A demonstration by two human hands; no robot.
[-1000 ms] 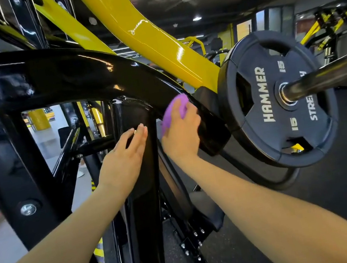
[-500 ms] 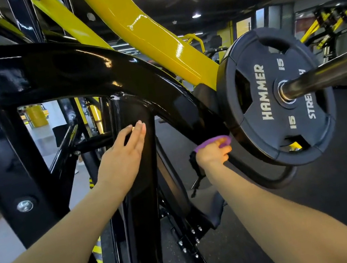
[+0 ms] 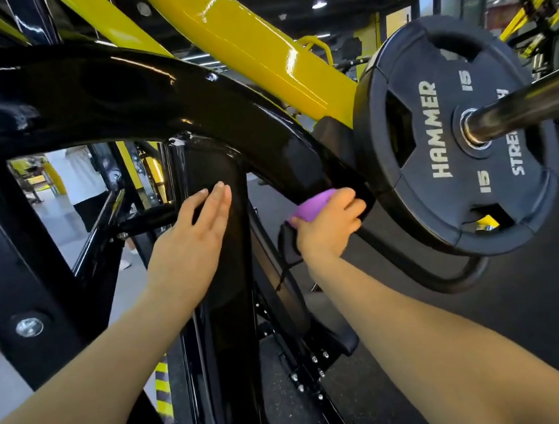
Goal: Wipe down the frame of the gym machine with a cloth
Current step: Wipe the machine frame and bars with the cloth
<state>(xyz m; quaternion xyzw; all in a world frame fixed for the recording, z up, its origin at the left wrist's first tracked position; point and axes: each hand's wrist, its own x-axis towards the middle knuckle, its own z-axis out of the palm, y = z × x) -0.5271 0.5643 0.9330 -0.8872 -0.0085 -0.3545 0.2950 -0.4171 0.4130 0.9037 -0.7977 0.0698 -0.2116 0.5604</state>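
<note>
The gym machine's glossy black frame arcs from upper left down to the right, with a black upright post below its bend. My left hand rests flat on that post, fingers straight. My right hand grips a purple cloth and presses it against the underside of the curved black beam, just left of the weight plate. Most of the cloth is hidden by my fingers.
A black 15 weight plate sits on a steel bar right of my right hand. A yellow arm slopes above the black beam. A person stands beyond the frame opening. Dark rubber floor lies to the right.
My right hand swept the cloth down the curved beam, dipped below it, and now presses up against its lower end. My left hand stayed flat on the post.
</note>
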